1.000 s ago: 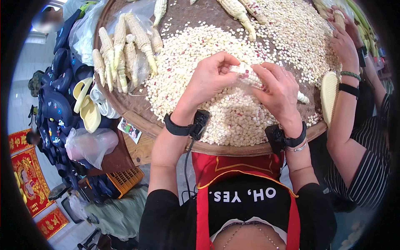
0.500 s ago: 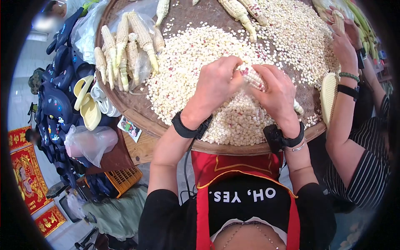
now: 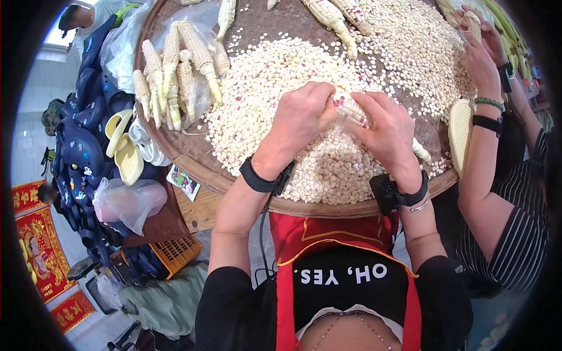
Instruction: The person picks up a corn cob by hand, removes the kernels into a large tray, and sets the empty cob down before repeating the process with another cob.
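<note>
An ear of corn (image 3: 353, 110) with white and dark red kernels slants between my two hands over a heap of loose kernels (image 3: 333, 172). My right hand (image 3: 386, 126) is closed around its middle, and a pale end pokes out beyond the little-finger side. My left hand (image 3: 301, 120) is curled, with thumb and bent fingers against the ear's upper left end; the exact contact is partly hidden. Both hands are just above the kernels on a round, brown, rimmed tray (image 3: 328, 207).
Stripped cobs (image 3: 181, 64) lie on a plastic bag at the tray's left. Several ears (image 3: 328, 17) rest at the far side. Another person's hand (image 3: 483, 64) holds a cob at the right, near a yellow slipper (image 3: 461, 131). Dark blue clogs (image 3: 82, 146) hang at left.
My left hand has shifted slightly up and left along the ear's end. My right hand stays nearly in place around the ear. A person's head at upper left has moved into clearer view.
</note>
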Motion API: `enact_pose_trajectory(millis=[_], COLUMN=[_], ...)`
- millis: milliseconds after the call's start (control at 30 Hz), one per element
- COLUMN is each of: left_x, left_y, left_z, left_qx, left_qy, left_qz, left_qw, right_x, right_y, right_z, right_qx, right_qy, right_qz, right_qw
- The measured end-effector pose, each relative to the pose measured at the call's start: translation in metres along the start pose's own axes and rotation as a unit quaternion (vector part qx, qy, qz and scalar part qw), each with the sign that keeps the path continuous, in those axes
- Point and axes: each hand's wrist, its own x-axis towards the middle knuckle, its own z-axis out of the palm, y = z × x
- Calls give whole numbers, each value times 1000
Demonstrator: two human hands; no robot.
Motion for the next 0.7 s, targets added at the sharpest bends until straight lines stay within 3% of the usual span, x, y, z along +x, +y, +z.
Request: enact_pose_trajectory(millis=[200, 300, 367, 433, 500, 633, 700], left_x=[1, 7, 12, 11, 8, 7, 6], left_y=[-8, -34, -26, -24, -21, -10, -11], left_z=[-4, -22, -32, -25, -20, -22, -21], left_qx=[18, 131, 27, -17, -255, -382, -374], left_qy=[-15, 49, 80, 26, -74, -148, -157], left_qz=[-9, -19, -81, -118, -236, -282, -271], left_qw=[1000, 990, 993, 992, 935, 868, 873], right_x=[-1, 1, 1, 3, 3, 5, 4], right_y=[-3, -7, -4, 1, 2, 3, 3], right_z=[-6, -19, -14, -11, -11, -8, -7], right_qx=[21, 70, 84, 86, 79, 23, 12], right_qy=[-46, -13, -10, 20, 13, 18, 12], right_qz=[59, 70, 67, 19, 23, -10, -15], right_qw=[997, 995, 994, 996, 996, 1000, 1000])
